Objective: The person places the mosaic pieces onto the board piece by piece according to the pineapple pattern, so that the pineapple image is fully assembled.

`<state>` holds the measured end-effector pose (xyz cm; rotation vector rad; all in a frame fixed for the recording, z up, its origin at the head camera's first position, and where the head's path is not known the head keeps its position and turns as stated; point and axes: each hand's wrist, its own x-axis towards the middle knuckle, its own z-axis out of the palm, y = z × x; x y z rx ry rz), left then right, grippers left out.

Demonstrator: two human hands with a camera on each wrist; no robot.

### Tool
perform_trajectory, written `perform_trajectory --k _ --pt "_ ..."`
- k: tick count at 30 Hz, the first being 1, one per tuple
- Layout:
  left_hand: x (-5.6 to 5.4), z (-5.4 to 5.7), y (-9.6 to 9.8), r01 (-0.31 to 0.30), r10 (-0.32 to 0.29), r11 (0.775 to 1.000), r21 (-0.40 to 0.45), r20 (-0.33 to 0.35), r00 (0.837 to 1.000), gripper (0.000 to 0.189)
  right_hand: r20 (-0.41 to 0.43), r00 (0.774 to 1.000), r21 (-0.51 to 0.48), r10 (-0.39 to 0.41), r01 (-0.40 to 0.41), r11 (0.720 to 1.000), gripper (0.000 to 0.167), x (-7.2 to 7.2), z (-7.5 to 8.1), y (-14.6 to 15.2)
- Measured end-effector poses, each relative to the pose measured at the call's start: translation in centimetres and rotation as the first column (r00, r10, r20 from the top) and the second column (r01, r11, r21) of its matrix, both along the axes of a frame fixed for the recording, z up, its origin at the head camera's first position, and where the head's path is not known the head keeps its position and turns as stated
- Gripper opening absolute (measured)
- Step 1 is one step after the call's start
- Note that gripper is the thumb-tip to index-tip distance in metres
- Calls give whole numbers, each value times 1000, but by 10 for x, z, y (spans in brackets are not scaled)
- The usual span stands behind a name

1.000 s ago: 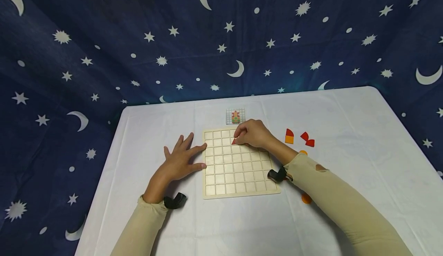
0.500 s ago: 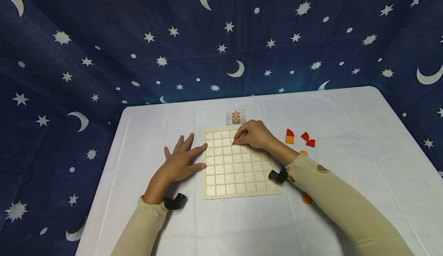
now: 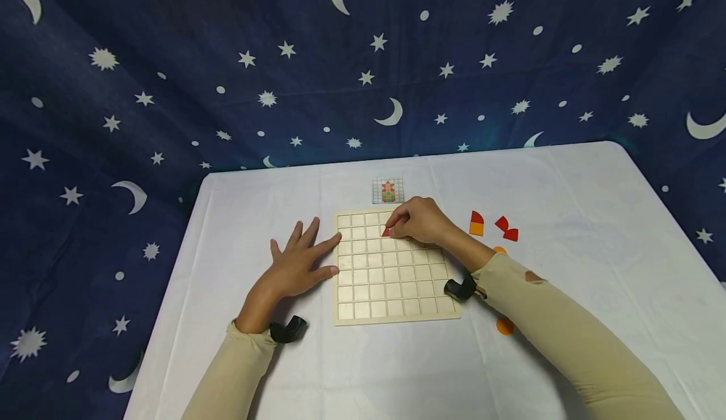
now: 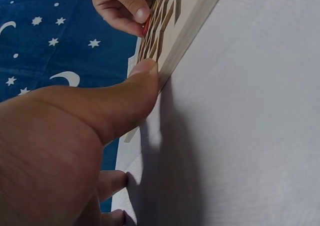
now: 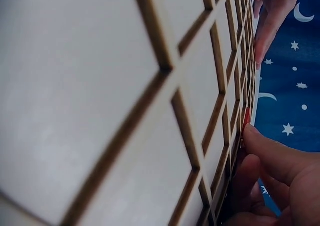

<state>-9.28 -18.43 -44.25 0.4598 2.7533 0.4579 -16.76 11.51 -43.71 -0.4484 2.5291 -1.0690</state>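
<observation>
Zero real change this past second: your right hand [image 3: 421, 220] still pinches the red piece [image 3: 386, 233] at the board [image 3: 376, 275], second row from the far edge. Left hand [image 3: 295, 268]'s spread, touching the near-side left edge. Seating it, I'd guess; can't tell if it's in.

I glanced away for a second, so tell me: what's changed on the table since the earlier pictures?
Nothing visibly; only the whole head view shifted slightly. The right hand still pinches the red piece at the board, and the left hand stays at the board's left edge.
</observation>
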Motion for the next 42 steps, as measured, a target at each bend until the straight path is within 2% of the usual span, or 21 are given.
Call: perform_trajectory --k 10,14,18,22,26,30,35,38,42 --pt "0 -1 0 15 -15 1000 -3 -6 1000 70 33 999 -43 -17 18 999 12 1 3 12" --pt "0 0 -1 11 -11 1000 6 -7 1000 70 54 997 -51 -47 50 997 15 2 13 29" --pt "0 0 -1 6 -6 1000 14 -5 1000 70 -4 997 -22 -74 74 997 18 3 27 55" --pt "0 -1 -1 -1 1 1000 27 -4 1000 70 -87 993 53 -75 80 995 21 5 38 85" --pt "0 -2 -1 -4 4 1000 29 -7 1000 70 -136 989 124 -64 81 989 22 9 44 114" --pt "0 -2 -1 -2 2 1000 30 -7 1000 70 -167 984 191 -59 91 977 17 14 42 137" --pt "0 -1 -1 -1 1 999 32 -6 1000 70 -112 992 236 -57 82 968 9 19 33 155" --pt "0 -1 -1 -2 3 999 34 -3 1000 70 -95 995 261 -42 66 963 12 19 25 157" --pt "0 -1 -1 -4 4 999 35 1 1000 70 -115 993 297 -23 56 953 19 19 16 154"
